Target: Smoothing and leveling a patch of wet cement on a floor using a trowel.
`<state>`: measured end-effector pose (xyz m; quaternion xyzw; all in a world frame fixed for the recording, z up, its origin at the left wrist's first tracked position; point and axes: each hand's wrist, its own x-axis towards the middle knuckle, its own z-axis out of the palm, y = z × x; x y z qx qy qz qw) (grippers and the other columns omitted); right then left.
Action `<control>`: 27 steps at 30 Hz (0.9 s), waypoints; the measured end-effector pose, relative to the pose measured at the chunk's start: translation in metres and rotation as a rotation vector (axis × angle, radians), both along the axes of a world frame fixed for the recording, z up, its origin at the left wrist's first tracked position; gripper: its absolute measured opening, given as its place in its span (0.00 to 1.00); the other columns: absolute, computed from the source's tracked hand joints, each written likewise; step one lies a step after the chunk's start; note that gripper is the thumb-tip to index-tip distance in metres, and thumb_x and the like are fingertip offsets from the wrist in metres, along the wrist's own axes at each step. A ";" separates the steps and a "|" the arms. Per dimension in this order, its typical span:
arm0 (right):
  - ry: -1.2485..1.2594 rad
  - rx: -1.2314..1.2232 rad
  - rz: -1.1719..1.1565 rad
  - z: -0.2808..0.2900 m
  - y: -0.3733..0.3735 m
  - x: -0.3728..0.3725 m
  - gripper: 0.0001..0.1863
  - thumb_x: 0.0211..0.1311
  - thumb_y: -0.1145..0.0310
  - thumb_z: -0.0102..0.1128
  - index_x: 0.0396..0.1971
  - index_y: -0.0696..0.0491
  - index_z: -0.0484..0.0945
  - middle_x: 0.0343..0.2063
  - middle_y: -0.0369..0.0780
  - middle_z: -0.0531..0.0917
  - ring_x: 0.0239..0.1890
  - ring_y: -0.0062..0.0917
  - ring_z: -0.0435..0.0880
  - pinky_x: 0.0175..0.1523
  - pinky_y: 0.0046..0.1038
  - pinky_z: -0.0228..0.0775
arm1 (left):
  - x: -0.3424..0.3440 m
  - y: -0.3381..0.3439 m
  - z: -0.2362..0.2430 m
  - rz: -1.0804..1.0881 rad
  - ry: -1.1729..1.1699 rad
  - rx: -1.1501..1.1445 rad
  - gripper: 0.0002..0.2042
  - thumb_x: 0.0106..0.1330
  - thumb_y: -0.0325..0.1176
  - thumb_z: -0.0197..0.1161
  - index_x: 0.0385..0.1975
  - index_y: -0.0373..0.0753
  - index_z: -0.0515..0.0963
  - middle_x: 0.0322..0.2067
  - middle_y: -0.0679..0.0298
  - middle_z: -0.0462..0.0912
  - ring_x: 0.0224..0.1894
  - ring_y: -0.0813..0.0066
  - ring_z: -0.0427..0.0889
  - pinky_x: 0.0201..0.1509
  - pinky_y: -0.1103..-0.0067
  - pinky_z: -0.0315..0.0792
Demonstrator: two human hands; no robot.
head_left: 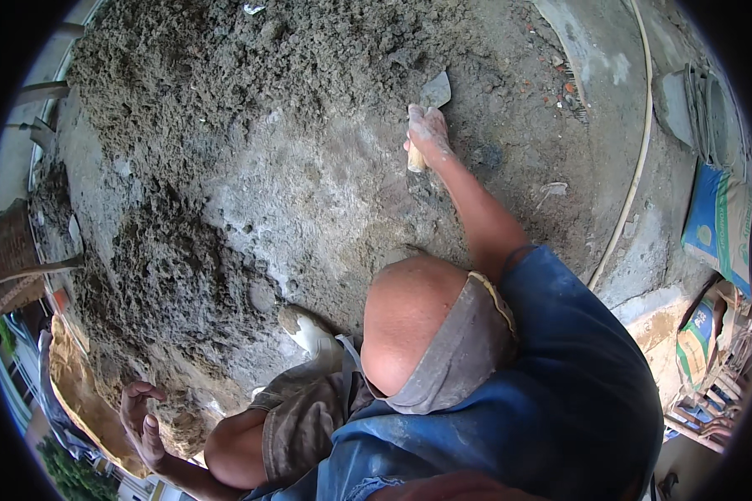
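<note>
My right hand (429,135) is closed around the wooden handle of a small trowel (436,89), arm stretched ahead. The trowel's grey metal blade points away from me and lies against the edge of a spread of grey mortar (309,50). At the lower left, my left hand (144,422) is raised beside my knee, its fingers loosely bent, the thumb apart, and nothing in it. Mortar lies in rough lumps ahead and to the left, thinning to a smeared, whitish patch of floor (309,192) in front of my knees.
A pale hose (646,125) runs along the right side. Beyond it are a folded grey sheet-like stack (702,117) and blue-and-white sacks (718,221). Wooden-handled tools (38,271) lie at the left edge. A foot in a white-patched shoe (309,334) rests beside the mortar.
</note>
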<state>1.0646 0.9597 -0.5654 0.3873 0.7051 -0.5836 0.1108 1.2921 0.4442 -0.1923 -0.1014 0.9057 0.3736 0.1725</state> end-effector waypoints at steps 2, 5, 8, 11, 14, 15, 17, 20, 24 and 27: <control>0.027 -0.036 0.046 0.004 -0.006 -0.029 0.23 0.72 0.53 0.52 0.38 0.63 0.69 0.22 0.45 0.77 0.16 0.33 0.80 0.22 0.34 0.75 | 0.010 -0.003 -0.001 0.039 0.008 0.009 0.39 0.58 0.68 0.64 0.46 0.29 0.73 0.32 0.59 0.77 0.38 0.72 0.74 0.47 0.76 0.65; 0.116 -0.052 0.046 -0.015 -0.017 -0.067 0.27 0.68 0.53 0.54 0.38 0.69 0.75 0.34 0.57 0.84 0.29 0.44 0.88 0.36 0.39 0.81 | 0.010 0.001 -0.004 0.024 0.018 0.028 0.40 0.59 0.71 0.60 0.46 0.31 0.71 0.30 0.61 0.76 0.36 0.75 0.72 0.45 0.78 0.63; 0.139 0.072 0.019 -0.024 -0.022 -0.098 0.25 0.66 0.53 0.56 0.35 0.66 0.78 0.35 0.55 0.84 0.32 0.42 0.88 0.38 0.38 0.81 | -0.002 0.022 0.002 0.109 0.025 0.059 0.40 0.59 0.71 0.62 0.46 0.32 0.71 0.31 0.62 0.75 0.35 0.75 0.71 0.45 0.78 0.63; 0.428 0.198 0.195 -0.008 -0.052 -0.122 0.19 0.64 0.60 0.58 0.32 0.64 0.79 0.26 0.50 0.86 0.30 0.38 0.89 0.38 0.35 0.81 | -0.022 0.036 0.000 0.105 -0.035 0.161 0.40 0.56 0.68 0.67 0.47 0.32 0.71 0.32 0.63 0.75 0.35 0.78 0.70 0.43 0.78 0.63; 0.496 -0.027 0.218 0.108 -0.076 -0.149 0.16 0.68 0.63 0.52 0.37 0.65 0.71 0.25 0.48 0.80 0.18 0.35 0.84 0.24 0.37 0.80 | -0.050 0.033 0.000 -0.045 -0.104 0.104 0.40 0.55 0.68 0.68 0.47 0.31 0.71 0.33 0.63 0.75 0.36 0.77 0.71 0.43 0.78 0.64; 0.445 -0.057 0.232 0.115 -0.085 -0.163 0.18 0.68 0.58 0.51 0.35 0.60 0.75 0.24 0.47 0.82 0.23 0.36 0.86 0.26 0.39 0.79 | -0.059 0.037 -0.002 -0.055 -0.142 0.073 0.40 0.56 0.68 0.67 0.46 0.31 0.72 0.34 0.63 0.75 0.38 0.76 0.72 0.44 0.78 0.65; 0.620 -0.040 0.341 0.114 -0.073 -0.159 0.18 0.67 0.61 0.54 0.31 0.64 0.77 0.20 0.48 0.85 0.16 0.31 0.84 0.26 0.36 0.81 | -0.070 0.047 -0.007 -0.096 -0.121 0.054 0.40 0.56 0.68 0.66 0.47 0.30 0.73 0.34 0.62 0.76 0.39 0.74 0.73 0.46 0.76 0.65; 0.346 -0.119 0.242 0.090 -0.053 -0.086 0.19 0.74 0.58 0.48 0.42 0.62 0.70 0.23 0.41 0.78 0.16 0.28 0.84 0.22 0.31 0.79 | -0.065 0.048 -0.014 -0.090 -0.096 0.037 0.40 0.56 0.67 0.66 0.47 0.29 0.73 0.35 0.60 0.76 0.40 0.71 0.74 0.49 0.74 0.66; 0.118 -0.197 0.125 0.040 0.013 0.058 0.18 0.74 0.55 0.52 0.36 0.57 0.72 0.17 0.37 0.74 0.10 0.24 0.74 0.14 0.32 0.68 | -0.035 0.028 -0.004 -0.027 -0.158 0.047 0.40 0.57 0.67 0.66 0.48 0.29 0.73 0.35 0.59 0.77 0.40 0.71 0.75 0.50 0.74 0.66; -0.088 -0.096 0.049 0.025 0.054 0.079 0.18 0.72 0.56 0.54 0.33 0.57 0.72 0.17 0.37 0.75 0.09 0.25 0.74 0.15 0.31 0.67 | -0.019 0.010 -0.015 0.058 -0.207 0.079 0.39 0.58 0.68 0.64 0.47 0.31 0.71 0.34 0.61 0.75 0.37 0.75 0.72 0.45 0.78 0.65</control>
